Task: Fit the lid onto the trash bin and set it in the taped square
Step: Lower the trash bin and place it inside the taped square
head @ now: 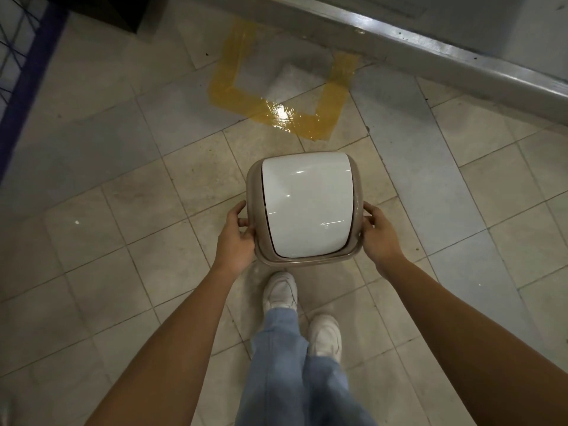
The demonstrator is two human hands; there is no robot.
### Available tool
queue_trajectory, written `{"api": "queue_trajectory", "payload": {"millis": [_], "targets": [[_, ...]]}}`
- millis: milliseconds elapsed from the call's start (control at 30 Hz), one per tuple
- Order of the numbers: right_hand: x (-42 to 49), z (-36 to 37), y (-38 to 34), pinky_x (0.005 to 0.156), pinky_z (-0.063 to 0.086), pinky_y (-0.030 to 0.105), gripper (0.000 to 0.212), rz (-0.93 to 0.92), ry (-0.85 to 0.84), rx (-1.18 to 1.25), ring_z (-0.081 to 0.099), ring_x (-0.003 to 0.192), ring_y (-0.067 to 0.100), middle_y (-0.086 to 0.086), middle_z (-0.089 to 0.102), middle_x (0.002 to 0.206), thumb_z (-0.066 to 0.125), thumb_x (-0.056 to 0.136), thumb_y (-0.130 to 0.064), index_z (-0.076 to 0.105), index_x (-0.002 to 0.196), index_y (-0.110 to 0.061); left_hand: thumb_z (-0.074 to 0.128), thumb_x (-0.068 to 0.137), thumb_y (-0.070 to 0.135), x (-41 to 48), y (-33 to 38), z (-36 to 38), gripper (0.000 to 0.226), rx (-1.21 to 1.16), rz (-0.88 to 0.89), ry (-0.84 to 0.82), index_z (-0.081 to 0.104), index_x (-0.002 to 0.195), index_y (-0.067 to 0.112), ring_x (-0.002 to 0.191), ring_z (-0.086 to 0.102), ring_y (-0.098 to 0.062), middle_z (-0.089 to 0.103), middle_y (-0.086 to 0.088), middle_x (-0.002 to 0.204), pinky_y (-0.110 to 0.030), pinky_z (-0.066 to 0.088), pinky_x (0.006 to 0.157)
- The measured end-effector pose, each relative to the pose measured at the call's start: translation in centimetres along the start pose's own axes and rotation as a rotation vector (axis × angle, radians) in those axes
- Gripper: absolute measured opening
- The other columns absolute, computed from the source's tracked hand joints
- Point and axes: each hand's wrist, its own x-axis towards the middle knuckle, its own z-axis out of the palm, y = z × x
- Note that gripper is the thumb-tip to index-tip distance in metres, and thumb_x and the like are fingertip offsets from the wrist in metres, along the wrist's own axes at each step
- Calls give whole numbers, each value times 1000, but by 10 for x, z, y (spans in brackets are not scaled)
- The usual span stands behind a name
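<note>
I look straight down on a beige trash bin [252, 192] with its lid [307, 207] on top, a white swing flap in a beige frame. My left hand [236, 238] grips the bin's left rim and my right hand [381, 238] grips the right rim. The bin's body is hidden beneath the lid. The taped square [233, 93], marked in yellow tape on the tiled floor, lies ahead of the bin against the wall's base, with nothing inside it.
A grey ledge [430, 53] runs along the wall behind the square. A dark cabinet corner [116, 10] stands at the back left and a blue-framed wire rack [18, 66] at the far left. My white shoes [281, 290] stand just behind the bin.
</note>
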Motion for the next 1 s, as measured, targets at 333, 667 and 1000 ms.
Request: {"api": "queue_trajectory", "payload": {"millis": [333, 667, 1000], "targets": [[9, 16, 34, 109, 41, 45, 42, -269, 95, 2, 49, 127, 22, 8, 48, 140, 30, 101, -15, 39, 141, -20, 40, 96, 7, 8, -31, 23, 43, -63, 248, 185, 41, 136, 21, 89, 57, -17, 56, -2, 104, -40, 49, 87], [25, 34, 55, 112, 39, 44, 47, -549, 173, 105, 44, 135, 17, 2, 48, 145, 32, 100, -8, 38, 144, -20, 34, 100, 11, 29, -49, 33, 42, -225, 536, 242, 41, 140, 20, 123, 43, -1, 46, 21, 127, -3, 33, 98], [42, 47, 41, 112, 38, 33, 44, -679, 223, 205, 47, 131, 14, 4, 52, 142, 28, 101, -9, 42, 142, -15, 34, 100, 12, 59, -51, 32, 41, -365, 658, 252, 43, 140, 15, 133, 42, -8, 47, 2, 144, -20, 35, 109]]}}
